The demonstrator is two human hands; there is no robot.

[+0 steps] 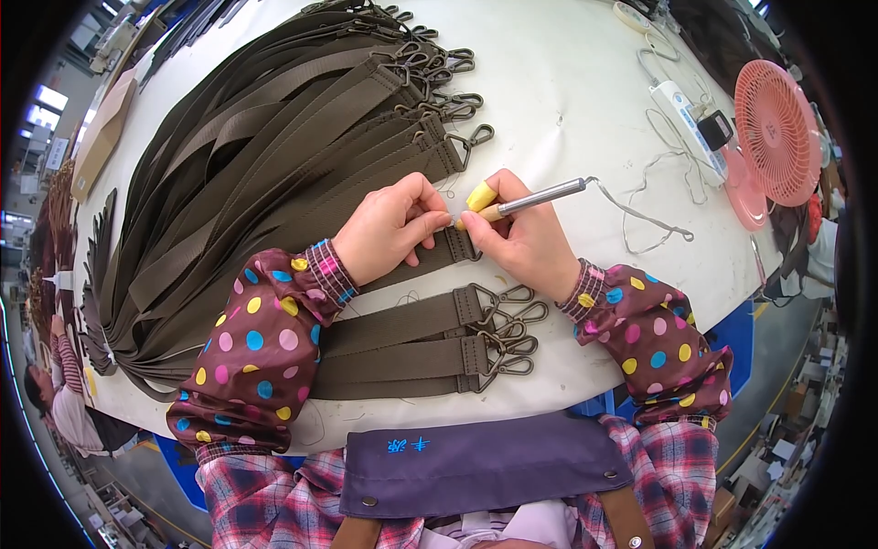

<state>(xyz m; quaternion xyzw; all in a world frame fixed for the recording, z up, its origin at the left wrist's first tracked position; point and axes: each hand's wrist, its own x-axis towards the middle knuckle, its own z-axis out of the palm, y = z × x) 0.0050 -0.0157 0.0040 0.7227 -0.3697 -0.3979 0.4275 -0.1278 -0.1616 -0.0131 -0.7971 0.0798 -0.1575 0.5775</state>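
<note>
My right hand point(521, 227) grips a corded pen-shaped tool point(547, 194) with a metal barrel, its cord trailing from the upper right end. A yellow cover wraps one of that hand's fingertips. My left hand point(391, 227) is closed in a pinch, its fingertips meeting the tool's lower end; what they pinch is too small to make out. Both hands are over the stitched end of a dark olive webbing strap point(453, 247), whose metal hardware is partly hidden. Nearer me lie several similar straps point(402, 366) with metal snap hooks point(508, 364).
A large pile of olive straps point(229, 156) with snap hooks covers the left of the white table point(567, 101). At the right are a power strip point(688, 123) with a black plug, loose cords and a pink fan point(777, 133). Another person point(78, 403) is at the far left.
</note>
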